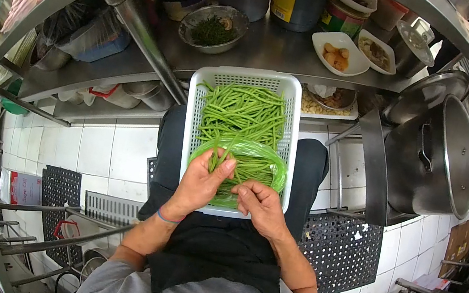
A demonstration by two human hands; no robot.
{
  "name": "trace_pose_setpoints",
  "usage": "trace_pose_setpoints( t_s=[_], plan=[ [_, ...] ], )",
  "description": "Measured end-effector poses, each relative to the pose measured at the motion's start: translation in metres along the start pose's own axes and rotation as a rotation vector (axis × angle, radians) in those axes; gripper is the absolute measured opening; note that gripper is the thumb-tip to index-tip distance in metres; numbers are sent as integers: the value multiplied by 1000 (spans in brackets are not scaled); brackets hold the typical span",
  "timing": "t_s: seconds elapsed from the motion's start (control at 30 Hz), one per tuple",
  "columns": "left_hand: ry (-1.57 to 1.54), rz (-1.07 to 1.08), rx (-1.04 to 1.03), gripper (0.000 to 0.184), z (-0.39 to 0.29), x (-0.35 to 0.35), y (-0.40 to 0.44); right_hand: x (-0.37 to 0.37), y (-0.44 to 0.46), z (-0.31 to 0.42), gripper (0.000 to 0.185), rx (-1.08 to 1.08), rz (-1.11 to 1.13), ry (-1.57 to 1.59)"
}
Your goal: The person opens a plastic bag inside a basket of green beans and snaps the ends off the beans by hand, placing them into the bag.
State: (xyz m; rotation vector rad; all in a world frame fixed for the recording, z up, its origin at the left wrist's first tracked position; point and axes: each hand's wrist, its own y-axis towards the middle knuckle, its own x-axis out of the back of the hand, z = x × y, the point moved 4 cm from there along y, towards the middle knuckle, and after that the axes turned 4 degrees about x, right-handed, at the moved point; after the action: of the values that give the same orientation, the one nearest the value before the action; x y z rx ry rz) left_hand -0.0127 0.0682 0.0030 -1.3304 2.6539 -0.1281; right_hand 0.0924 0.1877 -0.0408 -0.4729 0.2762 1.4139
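A white plastic basket (pixel 193 105) rests on my lap with long green beans (pixel 244 110) heaped in its far half. In its near half lies a green plastic bag (pixel 278 167), its mouth open and more green beans inside. My left hand (pixel 203 179) is closed on a few green beans, which stick up between thumb and fingers over the bag's left edge. Just right of it, my right hand (pixel 261 208) is closed in a pinch over the bag's near right side. What its fingertips hold, if anything, is too small to make out.
Ahead is a steel shelf (pixel 282 54) with a bowl of chopped greens (pixel 213 28), a white dish of food (pixel 339 53) and large containers. A big steel pot (pixel 433 156) stands at right. Black perforated mats (pixel 341 253) lie on the white tiled floor.
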Motion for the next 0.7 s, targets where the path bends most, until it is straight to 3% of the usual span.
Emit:
trace_pose_setpoints(
  t_s=[0.17,0.27,0.47,0.53,0.57,0.67,0.7],
  plan=[
    [110,14,-42,20,-8,-16,-18,12,1,-7,17,0,-119,129],
    [434,167,-229,16,-29,-31,-37,14,3,-13,18,-20,-198,213],
    [608,-109,-446,15,-72,3,9,1,-1,-2,16,-56,-146,344],
    [726,-108,-550,16,-83,6,44,3,1,-13,15,-34,-80,358],
    [814,-65,-483,21,-80,10,63,3,0,-18,15,-25,-44,363],
    [967,-86,-691,33,-69,17,92,0,-3,-21,14,-21,-54,434],
    [954,-99,-582,41,-75,16,88,4,-5,-23,13,-31,-80,431]
  ],
)
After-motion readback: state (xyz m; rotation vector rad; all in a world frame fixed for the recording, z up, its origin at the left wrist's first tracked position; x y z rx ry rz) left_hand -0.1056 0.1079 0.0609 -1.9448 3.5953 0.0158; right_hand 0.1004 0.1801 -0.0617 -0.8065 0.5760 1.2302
